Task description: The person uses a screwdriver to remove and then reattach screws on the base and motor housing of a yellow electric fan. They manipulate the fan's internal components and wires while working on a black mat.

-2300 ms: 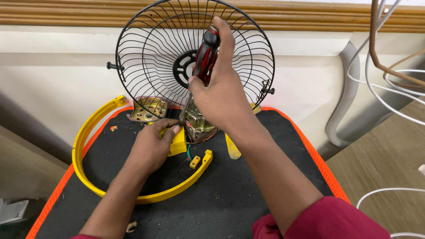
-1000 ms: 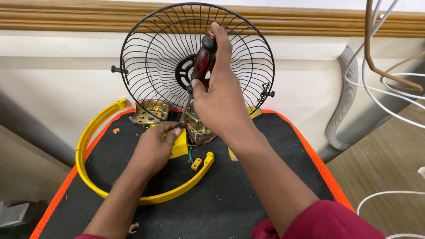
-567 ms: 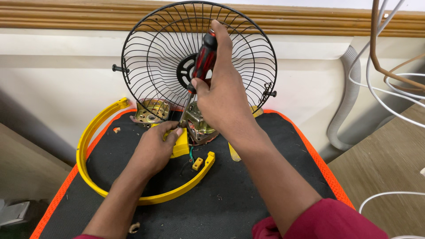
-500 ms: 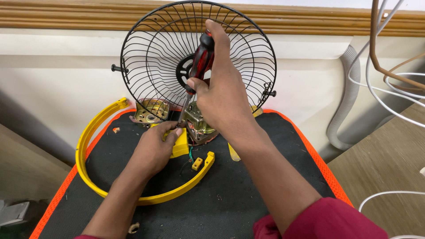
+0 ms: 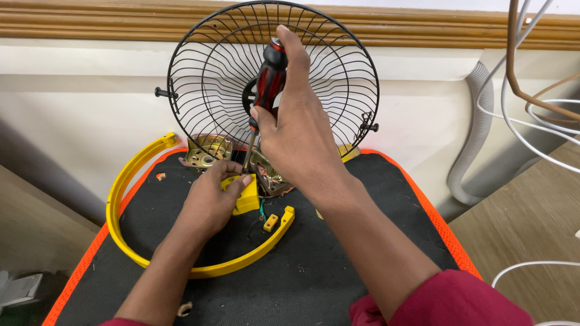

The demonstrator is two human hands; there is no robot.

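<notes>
Right hand (image 5: 299, 136) fingers clamped on a red-black screwdriver (image 5: 269, 78), held upright, tip down at the fan motor (image 5: 269, 175) near the middle of the black mat (image 5: 338, 265) on the bench. Left hand (image 5: 211, 202) fingers wrapped on the yellow housing block (image 5: 248, 196), touching the motor's left side. Black wire fan guard (image 5: 211, 78) stands upright behind, leaning at the wall. Yellow curved ring (image 5: 130, 181) lies around the left hand. 2nd metal motor part (image 5: 208, 152) sits just beside the guard base. White cables (image 5: 538, 121) at right.
</notes>
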